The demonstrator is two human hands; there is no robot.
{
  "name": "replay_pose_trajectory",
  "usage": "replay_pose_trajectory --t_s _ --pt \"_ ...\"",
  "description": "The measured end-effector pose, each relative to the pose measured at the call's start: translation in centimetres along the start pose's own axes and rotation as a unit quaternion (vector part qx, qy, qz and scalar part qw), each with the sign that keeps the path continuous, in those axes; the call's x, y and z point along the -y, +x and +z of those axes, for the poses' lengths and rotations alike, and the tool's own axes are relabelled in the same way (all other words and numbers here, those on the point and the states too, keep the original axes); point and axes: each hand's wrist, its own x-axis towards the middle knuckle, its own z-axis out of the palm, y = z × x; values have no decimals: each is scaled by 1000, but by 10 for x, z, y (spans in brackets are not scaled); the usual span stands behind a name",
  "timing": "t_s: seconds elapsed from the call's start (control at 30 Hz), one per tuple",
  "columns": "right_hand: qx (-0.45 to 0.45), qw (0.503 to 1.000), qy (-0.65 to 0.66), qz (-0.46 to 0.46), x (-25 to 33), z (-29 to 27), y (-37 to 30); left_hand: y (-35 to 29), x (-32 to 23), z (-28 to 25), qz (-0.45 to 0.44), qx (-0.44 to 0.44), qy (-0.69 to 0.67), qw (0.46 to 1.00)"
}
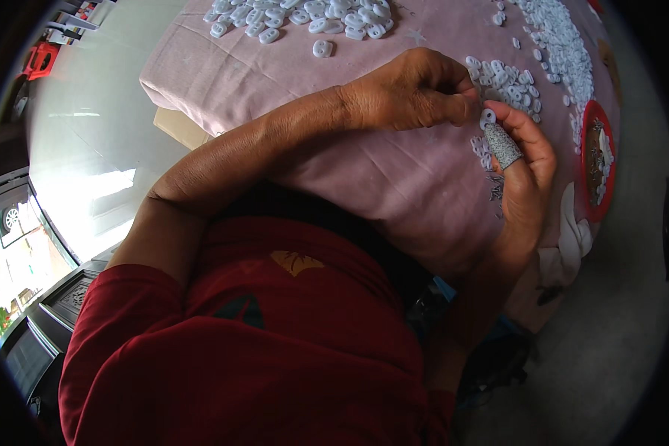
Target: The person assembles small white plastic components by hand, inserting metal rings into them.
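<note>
Between the thumb and forefinger of my right hand point(529, 160) is a small white plastic piece point(487, 118) with a hole in it. A speckled grey cover point(502, 146) wraps that thumb. My left hand point(424, 93) is closed in a pinch right beside the piece; whatever its fingertips hold is hidden. Just beyond the hands lies a cluster of small white pieces point(509, 83) on the pink cloth point(275, 82). Near my right wrist are more white pieces point(482, 152) and a little heap of thin metal pins or nails point(496, 186).
A large pile of white oval two-holed pieces point(297, 13) covers the table's far left, with one loose piece point(322, 48) nearer. A long heap of smaller white pieces point(557, 37) runs down the far right. A red-rimmed tray point(589, 201) and white cloth strips point(570, 230) lie at the right edge.
</note>
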Motion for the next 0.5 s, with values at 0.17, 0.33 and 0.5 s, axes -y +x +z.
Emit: replay_pose_trajectory --t_s 0.17,0.33,0.5 --pt "14 1000 10 -5 -2 2 2 2 3 0 11 11 -1 1000" --pt "-10 1000 18 -5 -2 -1 2 3 -3 -2 -20 32 -98 994" --pt "3 999 23 -23 -3 -2 2 3 -3 -6 -23 51 -132 990"
